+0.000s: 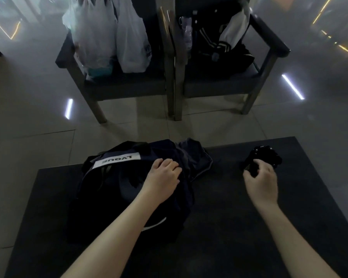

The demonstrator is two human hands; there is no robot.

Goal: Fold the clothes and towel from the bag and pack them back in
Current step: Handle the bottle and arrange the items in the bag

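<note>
A dark bag [113, 189] with a white label lies on the black worktop [219, 227]. The left grip [162, 178] rests on navy cloth [191, 157] spilling from the bag's far side. Its fingers bend onto the fabric, though I cannot tell whether they pinch it. Right of the bag, well apart, the right grip [262, 181] is curled round a black bundle [267, 155]. Beyond the bag stand two chairs [129, 83] — one bears white plastic bags [109, 37].
</note>
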